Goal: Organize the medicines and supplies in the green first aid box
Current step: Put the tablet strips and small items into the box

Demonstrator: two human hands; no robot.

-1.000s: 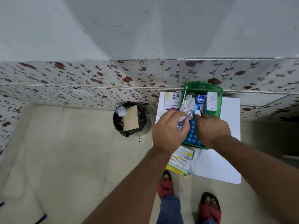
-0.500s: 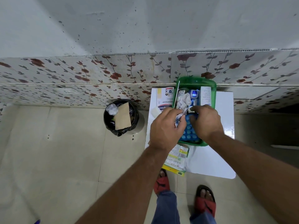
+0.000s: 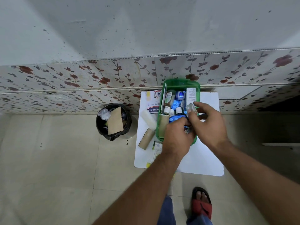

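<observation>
The green first aid box [image 3: 180, 83] stands on a white table [image 3: 201, 158] against the tiled wall. Inside it lie a brown bottle [image 3: 168, 99], a small blue jar [image 3: 180, 95], a white carton [image 3: 190, 94], small white-capped vials [image 3: 172, 110] and blue blister strips [image 3: 176, 118]. My left hand [image 3: 177, 138] reaches into the near end of the box, fingers closed on something I cannot make out. My right hand [image 3: 209, 124] hovers over the box's right side and pinches a crumpled clear wrapper [image 3: 190, 108].
Left of the box on the table lie a plaster carton [image 3: 153, 101], a white roll [image 3: 148, 119], a brown roll [image 3: 146, 139] and printed leaflets [image 3: 157, 147]. A black-lined bin [image 3: 113, 121] with cardboard stands on the floor at the left. My sandalled foot [image 3: 202, 202] is below.
The crumpled wrapper has passed from my left hand to my right, which lifted to the right. My left hand slid down into the box. The rolls at the left are now uncovered.
</observation>
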